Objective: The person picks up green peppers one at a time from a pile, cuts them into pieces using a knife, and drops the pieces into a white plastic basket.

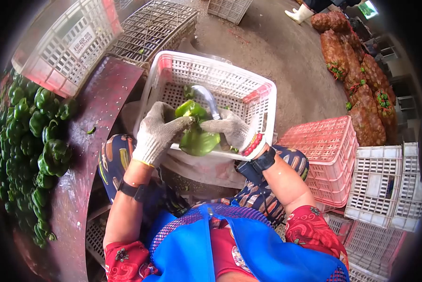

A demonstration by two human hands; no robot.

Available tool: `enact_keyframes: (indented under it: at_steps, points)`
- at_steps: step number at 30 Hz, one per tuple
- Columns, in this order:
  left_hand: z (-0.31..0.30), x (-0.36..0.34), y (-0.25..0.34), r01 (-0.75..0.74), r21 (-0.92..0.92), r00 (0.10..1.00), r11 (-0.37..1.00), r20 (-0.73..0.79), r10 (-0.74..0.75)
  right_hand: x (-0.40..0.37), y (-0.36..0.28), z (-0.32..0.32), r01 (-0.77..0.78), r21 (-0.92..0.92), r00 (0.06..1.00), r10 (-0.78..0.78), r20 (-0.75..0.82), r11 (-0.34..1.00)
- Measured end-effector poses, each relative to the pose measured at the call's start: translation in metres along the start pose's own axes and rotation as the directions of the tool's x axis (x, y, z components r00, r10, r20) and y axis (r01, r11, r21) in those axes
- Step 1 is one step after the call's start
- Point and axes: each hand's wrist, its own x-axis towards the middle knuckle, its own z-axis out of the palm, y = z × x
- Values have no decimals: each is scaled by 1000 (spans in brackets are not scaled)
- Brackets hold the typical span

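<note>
A green pepper, split into pieces, is held between my two gloved hands over the near rim of a white plastic basket. My left hand grips its left side with thumb and fingers. My right hand has its fingers closed around a curved knife, whose blade points up and left into the basket, and its fingertips touch the pepper. Part of the knife's handle is hidden by the glove. A dark green piece lies inside the basket beside the blade.
Many green peppers are piled at the left, beside a reddish metal surface. Crates stand at the upper left. Pink crates and white crates are stacked at the right. Filled net sacks and a person's white boot are farther back.
</note>
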Motion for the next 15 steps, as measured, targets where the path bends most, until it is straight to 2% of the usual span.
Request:
enact_keyframes:
  at_steps: [2,5,7,9,12,15]
  points:
    - [9,9,-26,23,-188,997,982,79,-8,-7,-21,12,-19,-27,999,18,-38,999]
    - [15,7,-14,-26,-252,997,967,68,45,-6,-29,14,-22,-168,998,11,-68,986]
    - [16,8,-11,-28,-252,995,967,85,51,-3,-25,10,5,-376,995,-41,-86,927]
    - [17,11,-13,-7,-229,991,973,132,38,3,-18,6,52,-632,986,-139,-90,773]
    - [17,11,-7,54,-302,984,952,179,1,-8,-22,19,34,-686,951,-235,-202,727]
    - [18,14,-8,88,-315,984,945,176,-33,5,9,20,304,-597,847,-498,-188,742]
